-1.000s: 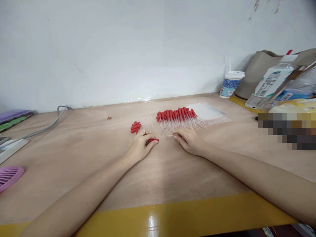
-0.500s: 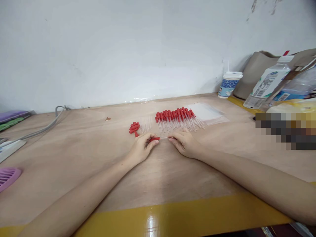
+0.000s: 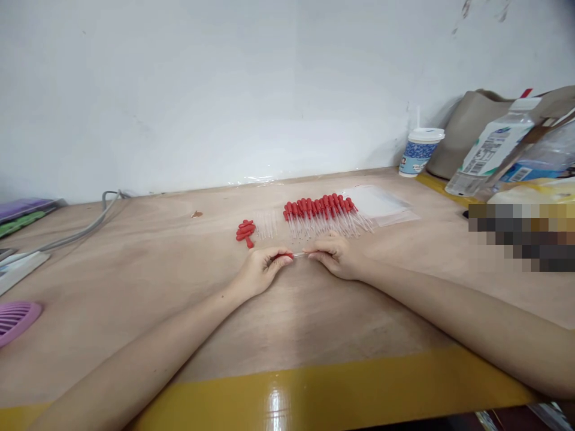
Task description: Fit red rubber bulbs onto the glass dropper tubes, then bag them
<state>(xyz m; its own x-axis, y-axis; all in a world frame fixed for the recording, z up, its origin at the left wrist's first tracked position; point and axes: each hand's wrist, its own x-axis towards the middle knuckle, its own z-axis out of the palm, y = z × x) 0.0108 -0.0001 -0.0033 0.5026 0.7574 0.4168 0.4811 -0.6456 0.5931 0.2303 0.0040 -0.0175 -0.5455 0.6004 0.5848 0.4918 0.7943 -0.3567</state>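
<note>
My left hand [image 3: 267,266] is closed on a red rubber dropper bulb [image 3: 290,255], mostly hidden by the fingers. From it a thin clear dropper tube [image 3: 299,255] runs across to my right hand [image 3: 335,256], whose thumb and fingers pinch its other end. Beyond my left hand lies a small pile of loose red bulbs [image 3: 245,231]. Several clear tubes [image 3: 266,224] without bulbs rest beside that pile. Behind my right hand is a row of droppers [image 3: 318,209], red bulbs toward the wall and clear tubes pointing toward me.
Clear plastic bags [image 3: 381,200] lie beyond the row. A paper cup [image 3: 420,152], a plastic bottle [image 3: 494,146] and a grey-beige bag [image 3: 462,131] stand at the right. On the left are a grey cable [image 3: 90,230] and a pink slotted object [image 3: 18,320]. Yellow tape [image 3: 350,386] edges the table.
Less of the red bulb now shows past my left fingers. Both hands keep their grip and have shifted only slightly; the view has moved a little too.
</note>
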